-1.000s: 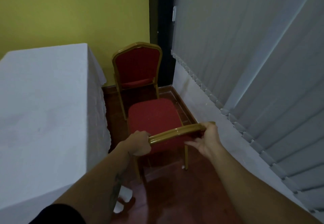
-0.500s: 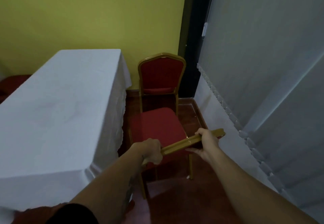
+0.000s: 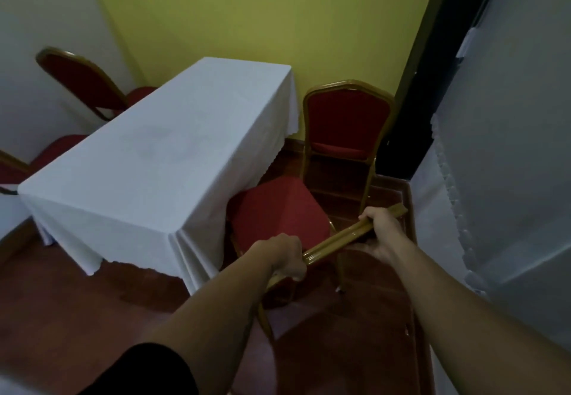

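A red-cushioned chair [image 3: 278, 209] with a gold frame stands right in front of me, its seat tucked against the corner of the table. My left hand [image 3: 285, 257] grips the left end of its gold top rail [image 3: 336, 240]. My right hand [image 3: 381, 231] grips the same rail near its right end, thumb over the top. The chair's backrest is mostly hidden below my arms.
A table under a white cloth [image 3: 154, 159] fills the left centre. A second red chair [image 3: 346, 122] stands against the yellow wall ahead. Two more red chairs [image 3: 86, 85] sit beyond the table on the left. Grey vertical blinds [image 3: 509, 147] line the right; the floor is dark wood.
The view has pulled back and swung left, showing more of the table and the left chairs. The held chair has turned, its seat now toward the table. Both hands keep their grip.
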Motion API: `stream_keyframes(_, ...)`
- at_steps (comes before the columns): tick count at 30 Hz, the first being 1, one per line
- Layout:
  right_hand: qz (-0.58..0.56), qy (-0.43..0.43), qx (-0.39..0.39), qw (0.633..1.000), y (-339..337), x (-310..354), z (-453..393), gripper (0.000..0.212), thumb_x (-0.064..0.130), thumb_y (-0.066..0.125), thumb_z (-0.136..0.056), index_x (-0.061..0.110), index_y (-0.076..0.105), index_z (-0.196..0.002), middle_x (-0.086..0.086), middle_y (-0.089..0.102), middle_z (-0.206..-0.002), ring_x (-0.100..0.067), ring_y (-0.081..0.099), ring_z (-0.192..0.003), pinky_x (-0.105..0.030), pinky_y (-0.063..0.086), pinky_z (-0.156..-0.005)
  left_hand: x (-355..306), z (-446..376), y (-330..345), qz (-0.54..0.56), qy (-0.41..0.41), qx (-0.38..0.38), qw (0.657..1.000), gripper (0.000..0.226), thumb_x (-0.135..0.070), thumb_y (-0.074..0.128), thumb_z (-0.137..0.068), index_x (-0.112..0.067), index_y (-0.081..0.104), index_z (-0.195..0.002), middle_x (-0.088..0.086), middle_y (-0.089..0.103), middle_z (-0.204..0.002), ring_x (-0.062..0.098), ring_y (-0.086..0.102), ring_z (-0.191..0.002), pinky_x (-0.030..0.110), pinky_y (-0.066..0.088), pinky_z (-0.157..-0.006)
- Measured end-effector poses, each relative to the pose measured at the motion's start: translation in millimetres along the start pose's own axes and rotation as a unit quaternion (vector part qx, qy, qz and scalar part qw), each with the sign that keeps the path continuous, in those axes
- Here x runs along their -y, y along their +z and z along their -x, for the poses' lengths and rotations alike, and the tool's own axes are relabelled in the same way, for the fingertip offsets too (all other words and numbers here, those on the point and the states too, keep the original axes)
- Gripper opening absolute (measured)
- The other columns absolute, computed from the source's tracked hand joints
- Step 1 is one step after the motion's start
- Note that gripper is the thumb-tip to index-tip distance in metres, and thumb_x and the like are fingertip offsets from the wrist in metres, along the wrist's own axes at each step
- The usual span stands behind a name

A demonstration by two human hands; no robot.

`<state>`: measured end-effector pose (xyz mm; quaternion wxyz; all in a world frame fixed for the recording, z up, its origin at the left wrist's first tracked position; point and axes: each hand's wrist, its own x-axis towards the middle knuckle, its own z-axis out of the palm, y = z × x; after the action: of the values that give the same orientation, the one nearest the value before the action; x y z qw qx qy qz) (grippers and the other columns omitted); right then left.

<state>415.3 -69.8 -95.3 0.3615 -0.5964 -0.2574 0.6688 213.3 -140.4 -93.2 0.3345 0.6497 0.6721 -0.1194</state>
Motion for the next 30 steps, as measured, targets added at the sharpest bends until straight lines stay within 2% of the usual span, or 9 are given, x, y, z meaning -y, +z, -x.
stream_keyframes(3, 0.028, 0.003, 0.018, 0.999, 0.1, 8.3, -10.7, 0.008, 0.008, 0.059, -0.084, 0.005, 0.052, -0.089, -0.014, 0.055, -0.082, -0.034, 0.065, -0.084, -0.056, 0.06, -0.059, -4.7, -0.4, 6.8, 0.018, -0.015, -0.021, 1.0, 0.028, -0.03, 0.073, -0.072, -0.018, 0.068, -0.097, 0.007, 0.069, -0.098, 0.026, 0.068, -0.086, 0.037, 0.06, -0.077)
stream_keyframes(5, 0.015, -0.006, 0.012, 1.0, 4.2, 10.7, -16.9, 0.025, 0.011, 0.063, -0.089, 0.006, 0.052, -0.111, -0.013, 0.057, -0.085, -0.032, 0.067, -0.082, -0.053, 0.061, -0.056, -4.0, -1.4, 9.1, 0.029, -0.018, -0.045, 0.998, 0.038, -0.03, 0.07, -0.075, -0.013, 0.069, -0.109, 0.009, 0.069, -0.103, 0.028, 0.068, -0.088, 0.035, 0.057, -0.074)
stream_keyframes(7, 0.004, -0.021, -0.003, 1.0, 13.6, 4.2, -17.6, 0.047, 0.017, 0.069, -0.09, 0.002, 0.047, -0.129, -0.014, 0.06, -0.095, -0.032, 0.069, -0.085, -0.055, 0.062, -0.063, -1.7, -2.3, 8.6, 0.03, -0.021, -0.063, 0.997, 0.041, -0.029, 0.068, -0.077, -0.012, 0.069, -0.114, 0.007, 0.065, -0.099, 0.026, 0.064, -0.085, 0.034, 0.053, -0.07)
stream_keyframes(9, 0.023, -0.023, 0.001, 0.999, 27.8, -14.5, -10.6, 0.062, 0.022, 0.076, -0.084, 0.002, 0.045, -0.134, -0.016, 0.064, -0.105, -0.034, 0.071, -0.091, -0.059, 0.061, -0.076, -0.7, -4.0, 6.8, 0.029, -0.028, -0.063, 0.997, 0.042, -0.03, 0.068, -0.076, -0.014, 0.069, -0.115, 0.005, 0.064, -0.097, 0.025, 0.061, -0.081, 0.033, 0.053, -0.07)
stream_keyframes(12, 0.059, -0.03, -0.009, 0.998, 47.2, -41.6, 3.0, 0.055, 0.017, 0.076, -0.084, 0.006, 0.043, -0.126, -0.017, 0.067, -0.11, -0.036, 0.071, -0.095, -0.06, 0.059, -0.08, -2.6, -6.2, 1.4, 0.019, -0.038, -0.039, 0.998, 0.04, -0.032, 0.068, -0.078, -0.015, 0.068, -0.114, 0.004, 0.061, -0.093, 0.025, 0.061, -0.081, 0.035, 0.053, -0.071)
stream_keyframes(15, 0.059, -0.041, -0.019, 0.997, 52.8, -36.9, 2.7, 0.038, 0.003, 0.067, -0.088, 0.004, 0.045, -0.119, -0.016, 0.064, -0.093, -0.032, 0.07, -0.08, -0.057, 0.061, -0.075, -6.5, -8.7, -4.4, 0.014, -0.042, -0.017, 0.999, 0.042, -0.031, 0.069, -0.079, -0.014, 0.066, -0.118, 0.004, 0.06, -0.095, 0.025, 0.062, -0.085, 0.037, 0.054, -0.076)
stream_keyframes(21, 0.092, -0.048, -0.02, 0.994, 49.7, -27.9, -0.2, 0.054, 0.002, 0.066, -0.082, -0.006, 0.048, -0.132, -0.019, 0.062, -0.089, -0.032, 0.07, -0.076, -0.051, 0.063, -0.057, -11.8, -8.8, -6.4, 0.031, -0.027, -0.015, 0.999, 0.042, -0.028, 0.066, -0.082, -0.015, 0.063, -0.122, 0.005, 0.062, -0.104, 0.025, 0.064, -0.093, 0.037, 0.05, -0.075)
stream_keyframes(26, 0.101, -0.055, -0.001, 0.993, 51.3, -24.5, -9.4, 0.053, 0.001, 0.067, -0.08, -0.006, 0.05, -0.13, -0.018, 0.059, -0.091, -0.033, 0.068, -0.076, -0.051, 0.062, -0.058, -5.1, -4.1, -7.0, 0.076, -0.022, -0.037, 0.996, 0.043, -0.027, 0.067, -0.081, -0.014, 0.063, -0.122, 0.006, 0.062, -0.107, 0.026, 0.062, -0.093, 0.035, 0.05, -0.075)
stream_keyframes(30, 0.114, -0.053, 0.029, 0.992, 55.3, -24.3, -23.9, 0.059, 0.006, 0.072, -0.074, -0.001, 0.05, -0.128, -0.02, 0.06, -0.099, -0.036, 0.069, -0.082, -0.055, 0.062, -0.063, 2.5, -4.3, -3.4, 0.114, -0.024, -0.048, 0.992, 0.032, -0.028, 0.073, -0.078, -0.017, 0.062, -0.106, 0.003, 0.057, -0.09, 0.024, 0.06, -0.084, 0.032, 0.05, -0.069)
